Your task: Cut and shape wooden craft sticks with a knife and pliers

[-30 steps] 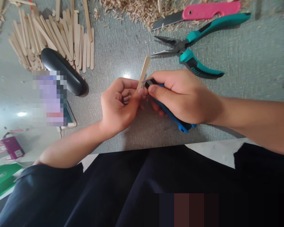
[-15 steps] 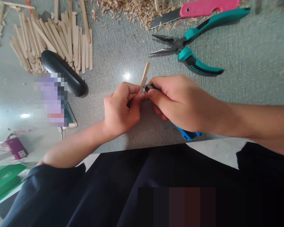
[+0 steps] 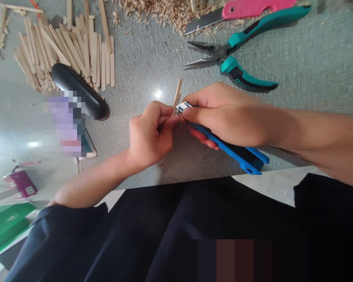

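Note:
A narrow wooden craft stick stands nearly upright, its lower end pinched in the fingers of my left hand. My right hand is wrapped round a blue and black utility knife, its thumb near the silver head. The knife's metal tip is against or very close to the stick, just above my left fingertips; actual contact is hard to make out. Beyond my right hand lie needle-nose pliers with teal handles, their jaws apart.
A pile of craft sticks covers the back left. A black oblong case and a blurred-out phone lie in front of it. Wood shavings and a pink-handled saw are at the back. A purple plug adapter sits far left.
My right hand has shifted slightly upward and turned, so more of the blue knife handle shows and its silver head has tilted. My left hand still pinches the stick in nearly the same spot.

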A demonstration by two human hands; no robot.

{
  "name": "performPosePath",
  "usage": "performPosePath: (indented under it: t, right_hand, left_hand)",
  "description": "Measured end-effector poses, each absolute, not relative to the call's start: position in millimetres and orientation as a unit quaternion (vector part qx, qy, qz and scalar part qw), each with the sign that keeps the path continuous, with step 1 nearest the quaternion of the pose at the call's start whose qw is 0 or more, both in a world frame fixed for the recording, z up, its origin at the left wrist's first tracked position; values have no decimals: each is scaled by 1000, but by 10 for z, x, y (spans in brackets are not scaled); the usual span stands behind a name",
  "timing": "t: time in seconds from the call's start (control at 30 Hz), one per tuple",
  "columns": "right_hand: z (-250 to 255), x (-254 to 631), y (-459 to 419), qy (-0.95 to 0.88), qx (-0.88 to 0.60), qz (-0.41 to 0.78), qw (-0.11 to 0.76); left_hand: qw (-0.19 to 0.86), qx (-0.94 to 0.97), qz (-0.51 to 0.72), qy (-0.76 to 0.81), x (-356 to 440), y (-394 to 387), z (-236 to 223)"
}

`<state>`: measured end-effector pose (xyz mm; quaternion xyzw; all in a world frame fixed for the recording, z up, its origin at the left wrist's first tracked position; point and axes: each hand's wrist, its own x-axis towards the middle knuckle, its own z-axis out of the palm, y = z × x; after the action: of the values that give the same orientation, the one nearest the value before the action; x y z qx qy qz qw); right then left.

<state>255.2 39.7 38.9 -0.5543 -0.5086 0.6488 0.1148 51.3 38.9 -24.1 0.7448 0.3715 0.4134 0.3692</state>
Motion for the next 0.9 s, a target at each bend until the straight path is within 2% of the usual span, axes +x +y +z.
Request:
performPosePath:
  t: [0.17,0.3,0.43,0.67,0.9]
  right_hand:
    - [417,2523,386,-598,-603,508,145]
    - [400,2560,395,-548,-557,608,142]
    - [345,2640,428,-496,-495,688,189]
    - [223,2710,442,-486,-434,716,252]
    - [178,2730,479,-505,-430,705,252]
  left_hand:
    - [390,737,398,382,504,386,-249]
    - [437,703,411,382,513,368,-259]
    - [521,631,450,357,548,379,-256]
    - [612,565,406,376,537,456,-215]
    - [634,545,409,365,504,490,-219]
